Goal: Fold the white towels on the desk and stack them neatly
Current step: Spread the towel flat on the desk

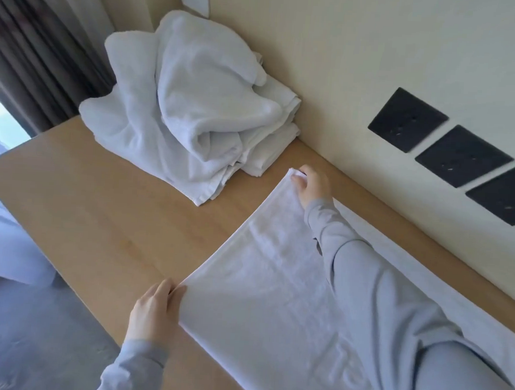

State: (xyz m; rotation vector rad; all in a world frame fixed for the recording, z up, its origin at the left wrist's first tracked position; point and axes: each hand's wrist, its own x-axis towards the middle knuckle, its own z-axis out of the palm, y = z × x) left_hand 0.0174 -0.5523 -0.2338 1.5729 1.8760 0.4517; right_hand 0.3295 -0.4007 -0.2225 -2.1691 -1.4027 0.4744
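early stage, judging by layout. left hand (155,312) grips the near corner of the 1 flat towel (274,286) on the desk (98,215). heap of towels (189,109) at the far end, mostly crumpled, count unclear, no neat stack. right hand (311,186) pinches the far corner. 3 wall sockets (460,156).

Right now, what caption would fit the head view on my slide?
Left hand and right hand hold two corners of a flat towel on the desk, beside a crumpled pile of towels.

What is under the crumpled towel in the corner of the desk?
Folded white towels lie under the crumpled towel; their edges show on the wall side. It hides how many.
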